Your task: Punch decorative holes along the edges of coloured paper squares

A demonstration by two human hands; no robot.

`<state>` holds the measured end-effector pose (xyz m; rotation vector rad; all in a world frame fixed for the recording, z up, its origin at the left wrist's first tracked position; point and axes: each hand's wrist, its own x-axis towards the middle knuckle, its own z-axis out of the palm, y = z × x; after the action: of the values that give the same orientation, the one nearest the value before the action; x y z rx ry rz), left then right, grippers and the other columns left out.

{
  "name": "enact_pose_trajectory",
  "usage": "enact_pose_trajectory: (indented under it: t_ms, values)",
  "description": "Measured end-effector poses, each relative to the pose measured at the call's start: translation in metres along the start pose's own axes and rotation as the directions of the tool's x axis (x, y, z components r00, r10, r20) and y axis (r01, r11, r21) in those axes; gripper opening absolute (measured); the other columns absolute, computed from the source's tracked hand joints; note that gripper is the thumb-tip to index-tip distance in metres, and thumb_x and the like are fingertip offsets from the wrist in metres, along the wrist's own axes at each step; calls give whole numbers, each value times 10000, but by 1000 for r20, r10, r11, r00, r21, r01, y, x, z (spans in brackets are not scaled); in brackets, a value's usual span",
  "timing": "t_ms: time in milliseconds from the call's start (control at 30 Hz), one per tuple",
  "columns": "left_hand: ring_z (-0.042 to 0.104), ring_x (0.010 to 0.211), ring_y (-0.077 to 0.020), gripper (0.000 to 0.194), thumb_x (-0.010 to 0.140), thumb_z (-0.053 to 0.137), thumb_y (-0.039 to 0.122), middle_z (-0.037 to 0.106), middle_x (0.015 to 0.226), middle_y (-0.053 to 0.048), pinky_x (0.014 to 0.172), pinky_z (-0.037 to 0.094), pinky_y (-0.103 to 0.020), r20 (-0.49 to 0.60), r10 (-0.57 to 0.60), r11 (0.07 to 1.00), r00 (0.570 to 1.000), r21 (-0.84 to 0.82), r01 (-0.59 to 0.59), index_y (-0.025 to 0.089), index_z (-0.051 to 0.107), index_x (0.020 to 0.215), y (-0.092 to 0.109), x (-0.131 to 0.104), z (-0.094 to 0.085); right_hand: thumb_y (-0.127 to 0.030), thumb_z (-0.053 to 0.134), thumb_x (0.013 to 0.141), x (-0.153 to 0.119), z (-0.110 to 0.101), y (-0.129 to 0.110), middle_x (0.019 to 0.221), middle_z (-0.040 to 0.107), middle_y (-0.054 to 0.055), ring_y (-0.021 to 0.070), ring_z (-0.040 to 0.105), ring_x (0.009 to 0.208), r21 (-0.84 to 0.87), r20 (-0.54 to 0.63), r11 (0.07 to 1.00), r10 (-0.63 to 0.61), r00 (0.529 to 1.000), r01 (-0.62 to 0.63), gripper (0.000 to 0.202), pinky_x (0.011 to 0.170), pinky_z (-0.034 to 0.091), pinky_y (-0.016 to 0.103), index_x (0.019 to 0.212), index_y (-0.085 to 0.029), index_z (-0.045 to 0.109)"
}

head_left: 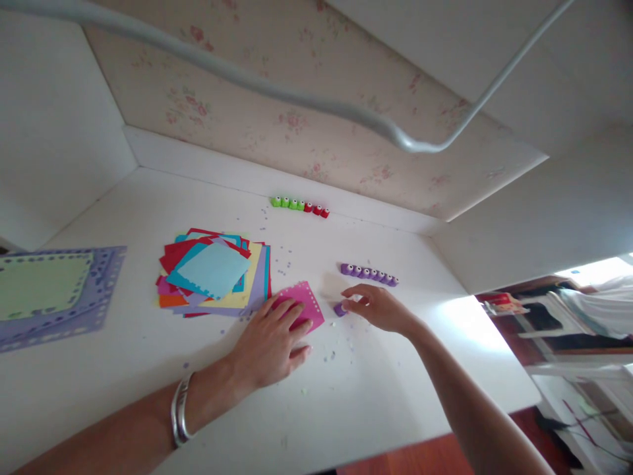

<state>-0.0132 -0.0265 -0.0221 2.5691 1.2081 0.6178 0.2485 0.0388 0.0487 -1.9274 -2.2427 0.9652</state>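
Under the spread fingers of my left hand (274,340) lies a pink sheet (309,307) with small punched holes along its edges. To the right, my right hand (378,307) has its thumb and forefinger at a small purple punch (340,309) standing on the white table; the fingers are curved and apart, and whether they grip it is hard to tell. A row of purple punches (369,274) stands just behind my right hand. Left of the pink sheet is a pile of coloured papers with a light blue sheet (213,264) on top.
Green punches (288,203) and red punches (317,210) line the back of the white table (237,415). Purple sheets with a pale green sheet (44,284) on top lie at the far left. Small punched bits are scattered about. A pale cable (277,95) crosses the upper view.
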Motion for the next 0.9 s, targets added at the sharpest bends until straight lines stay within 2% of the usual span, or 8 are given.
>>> enact_pose_trajectory:
  t_ms: [100,233,367,500,633,733,900]
  values:
    - [452,1250,-269,392,908,536,482,576,1307,-70,1128,219,-491,-3,-4,1000,1000,2,4,248,622,1210,1,0,-1,-475,627,822,-5,12,-5,989,732,66,195,666,732,-128,-115,991,-61,991,47,342,702,493,318,1042,-233,725]
    - [445,1260,-276,406,924,505,480,576,1304,-77,1124,225,-505,12,1,1000,1000,1,-1,246,605,1241,1,0,-2,-342,606,831,-5,18,-12,873,737,27,188,671,753,-202,-104,971,-155,982,132,183,706,479,287,931,-259,736]
    - [429,1278,-279,409,925,497,483,548,1342,-80,1130,220,-503,23,5,1000,1000,-6,-5,245,606,1240,-1,0,-2,-310,566,849,8,3,-18,837,740,9,179,671,717,-226,-184,968,-156,970,113,242,683,466,283,1043,-282,707]
    - [414,1296,-284,416,934,467,501,533,1366,-79,1129,215,-509,25,-4,1000,1000,-5,4,246,610,1230,-2,-1,1,-303,528,871,37,-14,-21,924,732,44,215,662,850,-351,-283,930,-218,934,110,265,759,458,308,1074,-270,696]
    - [421,1293,-277,420,937,451,517,537,1368,-69,1124,226,-502,20,-3,1000,1000,3,3,261,608,1230,-2,-2,2,-258,531,860,67,-18,-18,998,725,83,254,622,1016,-465,-226,875,-260,939,131,264,824,443,311,1058,-241,705]
    - [426,1293,-276,431,936,447,522,542,1366,-68,1123,232,-496,23,9,1000,1000,22,-9,264,600,1245,-3,-3,0,-224,531,840,78,-17,-13,1048,724,75,243,646,955,-487,-147,863,-229,962,131,263,805,441,304,1041,-240,700]
    - [442,1278,-275,433,926,466,520,559,1348,-71,1116,249,-487,23,17,999,1000,33,-17,261,603,1245,-4,-3,-2,-229,519,846,77,-18,-4,1036,724,49,218,656,913,-471,-122,869,-237,964,154,236,776,431,280,1007,-242,691]
